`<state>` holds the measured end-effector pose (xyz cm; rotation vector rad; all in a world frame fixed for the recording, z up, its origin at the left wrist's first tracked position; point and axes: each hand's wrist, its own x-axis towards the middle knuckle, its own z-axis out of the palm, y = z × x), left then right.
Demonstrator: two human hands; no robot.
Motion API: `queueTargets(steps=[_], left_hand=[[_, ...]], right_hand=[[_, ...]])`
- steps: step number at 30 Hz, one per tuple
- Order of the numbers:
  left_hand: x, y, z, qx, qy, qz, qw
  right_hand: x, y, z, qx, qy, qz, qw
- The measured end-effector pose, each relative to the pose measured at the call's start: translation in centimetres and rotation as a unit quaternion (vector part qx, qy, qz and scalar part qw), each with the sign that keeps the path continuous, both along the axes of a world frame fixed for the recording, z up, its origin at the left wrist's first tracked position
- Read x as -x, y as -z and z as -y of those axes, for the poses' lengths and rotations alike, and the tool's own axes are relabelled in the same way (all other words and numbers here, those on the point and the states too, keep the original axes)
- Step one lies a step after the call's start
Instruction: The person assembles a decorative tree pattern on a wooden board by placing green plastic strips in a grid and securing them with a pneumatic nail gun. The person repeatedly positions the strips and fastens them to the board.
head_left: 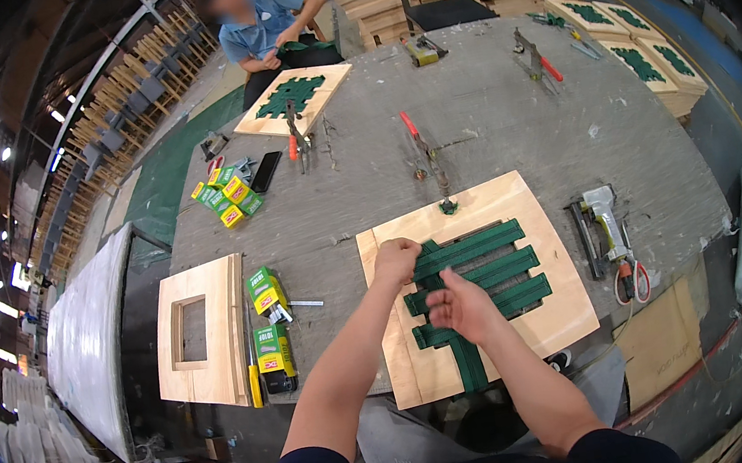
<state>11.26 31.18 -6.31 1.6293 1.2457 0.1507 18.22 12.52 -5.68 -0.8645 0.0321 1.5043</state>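
Observation:
A pale wooden panel (pixel 571 300) lies in front of me. Several dark green webbing straps (pixel 508 268) run across its middle opening. Another green strap (pixel 469 368) crosses them lengthwise toward the panel's near edge. My left hand (pixel 397 261) is closed at the far left end of the straps, its fingertips pinched at the webbing and partly hidden. Over the middle of the straps, my right hand (pixel 464 307) has its thumb raised and its fingers loosely apart, with nothing seen in it. Pliers with a red handle (pixel 411 126) lie beyond the panel, their jaws at its far edge.
A staple gun (pixel 606 218) and scissors (pixel 631 282) lie at the right. Left are stacked wooden frames (pixel 173 345), a yellow-handled screwdriver (pixel 255 382), green-yellow boxes (pixel 265 291) and a phone (pixel 266 172). Across the table a person (pixel 270 23) sits by another strapped panel (pixel 331 80).

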Motion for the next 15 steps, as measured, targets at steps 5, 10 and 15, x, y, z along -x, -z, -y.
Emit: queueTargets(steps=[5, 10, 15], left_hand=[[-0.8, 0.2, 0.0, 0.072, -0.066, 0.098, 0.99], [0.8, 1.7, -0.1, -0.169, 0.08, 0.02, 0.982], [-0.3, 0.8, 2.1, -0.283, 0.129, 0.025, 0.95]], right_hand=[[3.2, 1.8, 6.8, 0.045, -0.072, 0.298, 0.951], [4.7, 0.8, 7.5, 0.048, -0.135, 0.458, 0.878], [4.0, 1.3, 7.8, 0.048, -0.142, 0.484, 0.862]])
